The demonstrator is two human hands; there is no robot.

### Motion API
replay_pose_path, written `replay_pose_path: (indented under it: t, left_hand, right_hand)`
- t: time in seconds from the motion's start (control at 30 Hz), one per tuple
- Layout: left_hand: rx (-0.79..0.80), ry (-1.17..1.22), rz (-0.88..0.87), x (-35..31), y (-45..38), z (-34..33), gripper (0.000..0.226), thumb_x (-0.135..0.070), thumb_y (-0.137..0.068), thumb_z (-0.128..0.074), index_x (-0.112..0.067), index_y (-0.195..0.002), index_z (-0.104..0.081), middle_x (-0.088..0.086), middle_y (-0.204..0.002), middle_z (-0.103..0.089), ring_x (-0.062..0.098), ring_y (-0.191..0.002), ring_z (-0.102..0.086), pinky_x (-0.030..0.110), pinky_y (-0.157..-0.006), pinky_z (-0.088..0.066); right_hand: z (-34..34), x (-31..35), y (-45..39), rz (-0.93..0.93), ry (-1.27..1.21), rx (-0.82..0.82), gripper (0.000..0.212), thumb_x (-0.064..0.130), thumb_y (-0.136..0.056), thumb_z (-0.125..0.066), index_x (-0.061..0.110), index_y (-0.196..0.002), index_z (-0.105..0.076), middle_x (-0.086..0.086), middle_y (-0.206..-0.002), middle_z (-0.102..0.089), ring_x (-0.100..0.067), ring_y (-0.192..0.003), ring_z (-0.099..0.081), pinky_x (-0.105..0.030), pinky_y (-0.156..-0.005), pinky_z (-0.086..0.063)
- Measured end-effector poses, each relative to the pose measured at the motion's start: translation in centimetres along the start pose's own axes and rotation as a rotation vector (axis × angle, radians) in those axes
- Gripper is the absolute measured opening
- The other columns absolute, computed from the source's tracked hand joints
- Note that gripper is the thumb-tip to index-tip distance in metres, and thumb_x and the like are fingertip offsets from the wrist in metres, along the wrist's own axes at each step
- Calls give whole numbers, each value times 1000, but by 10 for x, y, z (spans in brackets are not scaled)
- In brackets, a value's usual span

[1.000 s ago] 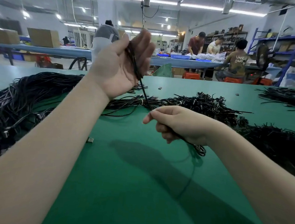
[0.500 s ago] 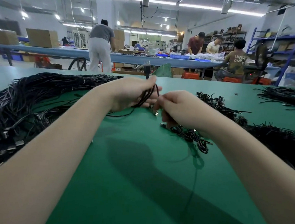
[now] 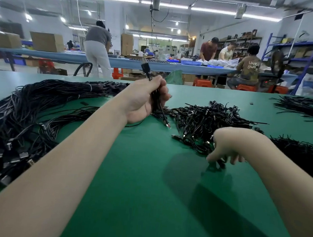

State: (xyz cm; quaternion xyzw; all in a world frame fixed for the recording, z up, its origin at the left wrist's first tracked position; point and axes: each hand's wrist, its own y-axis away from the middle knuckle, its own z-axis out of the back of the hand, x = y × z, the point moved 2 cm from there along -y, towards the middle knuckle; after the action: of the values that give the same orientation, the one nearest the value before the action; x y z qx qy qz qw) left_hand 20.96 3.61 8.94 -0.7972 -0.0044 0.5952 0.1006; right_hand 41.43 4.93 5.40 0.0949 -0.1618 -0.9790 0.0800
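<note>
**A:** Where is the cable (image 3: 155, 100)?

**B:** In the left hand (image 3: 143, 102), above the far part of the green tabletop (image 3: 129, 172). The fingers are wrapped tight round it, and it is folded into a short hank.

**A:** And its ends?

**B:** A blocky black plug (image 3: 144, 65) sticks up out of the fist. Below the palm hangs a thin lead tipped with a small metal connector (image 3: 168, 125), just over the tabletop.

**A:** How does it look?

**B:** Thin, round and glossy black.

**A:** The right hand (image 3: 228, 144)?

**B:** It is lower and nearer, with the wrist bent. Its fingers (image 3: 211, 157) point down at a small dark piece (image 3: 218, 163) on the tabletop. They seem to touch it, but it lies in shadow, so I cannot tell whether they pinch it.

**A:** Around them?

**B:** A tangled pile of similar cables (image 3: 208, 116) lies just beyond the right hand. A long tied bundle (image 3: 31, 108) lies on the left. The tabletop itself is smooth and matte.
</note>
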Motion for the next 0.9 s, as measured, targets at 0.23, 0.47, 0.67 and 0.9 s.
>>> replay_pose_path:
  t: [0.23, 0.47, 0.67, 0.9]
  left_hand:
    - [-80, -448, 13, 12, -3, 4, 32, -17, -104, -37, -6, -82, -57, 10, -92, -62, 17, -89, -57, 23, -80, -48]
    - [-96, -571, 29, 15, -5, 8, 30, -21, -105, -36, -7, -92, -59, 0, -89, -67, 6, -80, -62, 9, -61, -46]
    - [-75, -148, -18, 18, -7, 6, 27, -18, -104, -37, -9, -85, -54, 4, -77, -63, 12, -69, -64, 19, -63, -50]
    - [173, -146, 176, 41, -2, 6, 31, -25, -102, -40, -13, -79, -58, 0, -77, -66, 13, -70, -57, 24, -69, -49]
  right_hand:
    - [-2, -19, -21, 55, -47, -55, 35, 30, -78, -76, 15, -106, -63, 1, -87, -66, -13, -67, -61, -21, -56, -51]
    - [67, -42, -26, -62, 237, -698, 12, 27, -90, -62, 22, -101, -61, 0, -95, -64, -20, -83, -59, -28, -62, -45]
    - [65, 8, -24, 264, -295, -744, 75, 70, -85, -39, 20, -140, -41, -7, -141, -49, -23, -123, -49, -39, -100, -39]
    - [-31, 85, -31, 579, -1601, -91, 28, 41, -87, -64, 16, -99, -59, 0, -90, -68, -14, -78, -67, -34, -80, -54]
